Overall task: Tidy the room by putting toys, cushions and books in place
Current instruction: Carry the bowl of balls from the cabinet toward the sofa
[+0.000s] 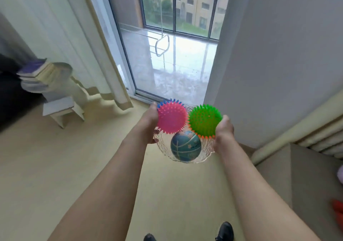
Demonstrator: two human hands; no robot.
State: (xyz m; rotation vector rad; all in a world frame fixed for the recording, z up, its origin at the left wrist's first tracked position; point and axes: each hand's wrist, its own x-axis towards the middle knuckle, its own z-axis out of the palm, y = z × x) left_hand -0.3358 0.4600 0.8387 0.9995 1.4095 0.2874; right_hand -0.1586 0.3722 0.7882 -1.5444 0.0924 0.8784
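Pale floor [46, 166] by balcony door: glass bowl [204, 156] of balls carried.
Bowl is gripped both sides, left hand [151, 124] and right hand [223, 131] equally near; stool [61, 109] lies left.

blue spiky ball [163, 102] mostly hidden, books [35, 72] blurred

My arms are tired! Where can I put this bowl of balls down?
Bare floor spreads left of your arms, between the stool and your shoes. More lies ahead, below the curtain. The right is crowded by the bed.
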